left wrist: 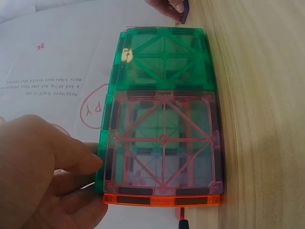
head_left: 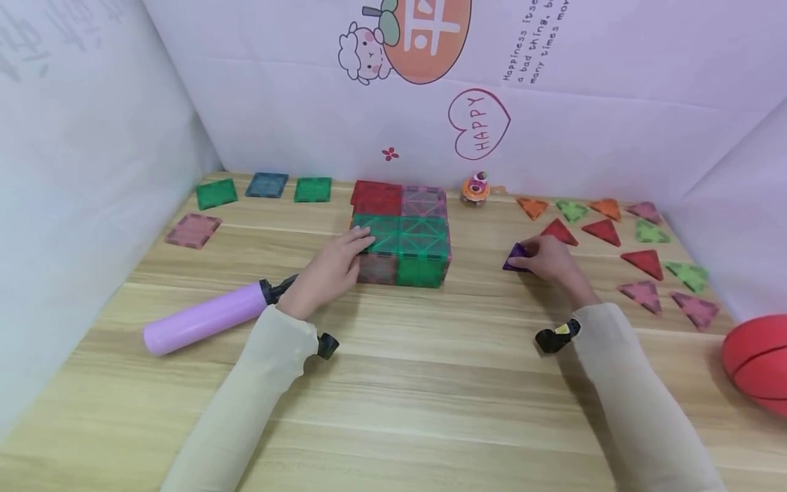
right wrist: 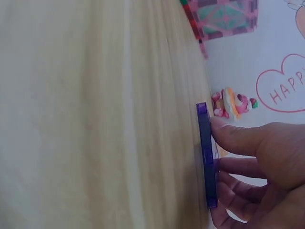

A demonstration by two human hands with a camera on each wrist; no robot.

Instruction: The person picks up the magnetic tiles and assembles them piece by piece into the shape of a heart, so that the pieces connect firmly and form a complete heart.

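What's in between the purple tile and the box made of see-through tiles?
In the head view, only bare wooden tabletop lies between the purple tile and the tile box.

On my feed the box (head_left: pixel 424 236) is clear plastic, smooth and glossy, with one bright glint. I read the purple tile (right wrist: pixel 207 157) as similarly shiny plastic. The table (head_left: pixel 393 410) shows smooth wood grain; the sleeve (head_left: pixel 636 389) is matt cloth, the lilac tube (head_left: pixel 205 319) satiny plastic.
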